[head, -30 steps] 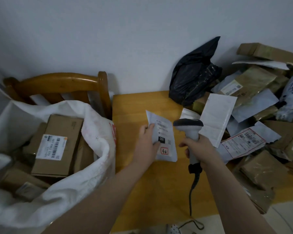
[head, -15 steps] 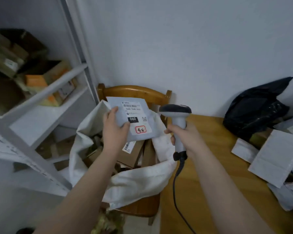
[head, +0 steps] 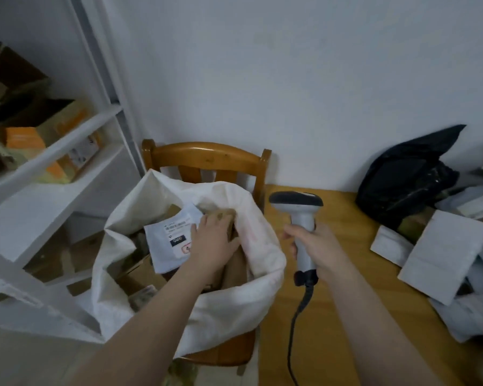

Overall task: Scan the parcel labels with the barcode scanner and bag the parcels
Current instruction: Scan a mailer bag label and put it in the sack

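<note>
Our left hand [head: 212,242] rests loose, straight fingers on the flat white plastic parcel [head: 166,246], which lies on top inside the big white cloth sack [head: 251,299] on the left. Our right hand [head: 317,250] grips the grey barcode scanner [head: 296,201]. The floppy sack may sag and spill parcels.

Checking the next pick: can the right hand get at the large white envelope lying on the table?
Probably yes for reach: only bare table lies between the right hand and the white envelope. But that hand grips the barcode scanner, so grasping looks awkward.
</note>
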